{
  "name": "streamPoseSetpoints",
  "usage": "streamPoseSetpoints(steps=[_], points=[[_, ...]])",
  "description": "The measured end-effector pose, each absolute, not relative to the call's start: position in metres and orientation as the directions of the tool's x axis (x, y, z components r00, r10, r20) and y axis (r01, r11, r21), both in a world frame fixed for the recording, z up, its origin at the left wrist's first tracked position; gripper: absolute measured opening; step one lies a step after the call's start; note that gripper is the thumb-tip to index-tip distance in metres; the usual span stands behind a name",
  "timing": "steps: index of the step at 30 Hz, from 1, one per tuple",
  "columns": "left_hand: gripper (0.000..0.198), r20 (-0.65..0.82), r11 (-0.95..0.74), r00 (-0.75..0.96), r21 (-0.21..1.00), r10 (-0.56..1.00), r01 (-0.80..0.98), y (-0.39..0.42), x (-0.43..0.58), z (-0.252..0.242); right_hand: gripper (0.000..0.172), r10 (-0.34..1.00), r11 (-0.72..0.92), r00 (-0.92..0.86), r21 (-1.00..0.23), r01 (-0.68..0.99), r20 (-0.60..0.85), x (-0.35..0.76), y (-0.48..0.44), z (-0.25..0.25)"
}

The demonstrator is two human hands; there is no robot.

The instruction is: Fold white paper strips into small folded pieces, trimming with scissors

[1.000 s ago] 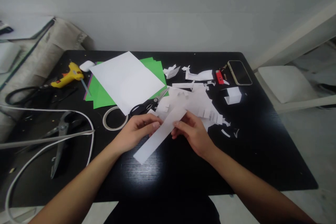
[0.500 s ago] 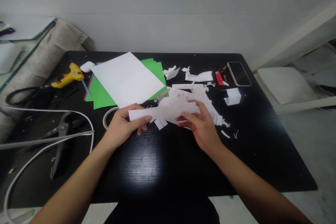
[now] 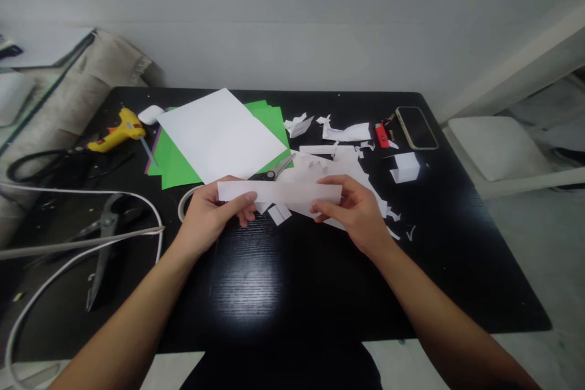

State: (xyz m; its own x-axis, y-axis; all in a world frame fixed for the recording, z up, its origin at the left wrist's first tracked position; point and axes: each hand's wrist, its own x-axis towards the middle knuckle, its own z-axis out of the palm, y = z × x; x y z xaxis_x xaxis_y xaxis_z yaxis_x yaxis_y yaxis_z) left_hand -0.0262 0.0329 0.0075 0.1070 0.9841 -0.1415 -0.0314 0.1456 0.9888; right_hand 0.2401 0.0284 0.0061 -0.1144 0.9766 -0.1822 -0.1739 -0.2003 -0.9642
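Observation:
A long white paper strip (image 3: 283, 191) is held level above the table between my two hands. My left hand (image 3: 212, 210) pinches its left end, thumb in front and fingers behind. Its right end is gripped by my right hand (image 3: 354, 207), thumb below and in front, index finger along the top. Behind the strip lie scissors (image 3: 280, 168), their handles partly hidden by it. Cut white paper pieces (image 3: 351, 164) spread beneath and beyond my right hand. A small paper scrap (image 3: 279, 214) rests just below the strip.
White sheet (image 3: 223, 137) lies on green paper (image 3: 176, 164) at back left. A yellow glue gun (image 3: 121, 132), large dark shears (image 3: 107, 231) and a white cable (image 3: 158, 213) occupy the left side. At right are a red lighter (image 3: 381, 136), a phone (image 3: 416, 128) and a folded paper piece (image 3: 406, 168).
My right hand has moved slightly right and now grips the strip's right end. The strip appears straighter and flatter, and its left end has shifted slightly left and up with my left hand.

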Motion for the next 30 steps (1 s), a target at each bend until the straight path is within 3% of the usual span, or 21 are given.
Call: streamPoseSetpoints(steps=[10,23,26,30], points=[[0.016,-0.118,0.13,0.107,0.985,0.987,-0.11,0.031,-0.027,0.005,0.027,0.969,-0.247,-0.054,-0.938,-0.242,-0.241,0.24,0.03,0.006],[0.006,-0.217,0.23,0.079,0.924,0.973,-0.304,0.032,-0.025,0.013,0.012,0.976,-0.218,-0.091,-0.938,-0.269,-0.2,0.242,0.029,0.009],[0.006,-0.219,0.253,0.148,0.926,0.965,-0.281,0.034,-0.031,0.01,0.016,0.95,-0.278,-0.207,-0.932,-0.232,-0.232,0.248,0.032,0.009],[0.005,-0.211,0.287,0.28,0.921,0.936,-0.263,0.034,-0.039,0.006,0.031,0.815,-0.425,-0.509,-0.882,-0.202,-0.276,0.255,0.035,0.009]])
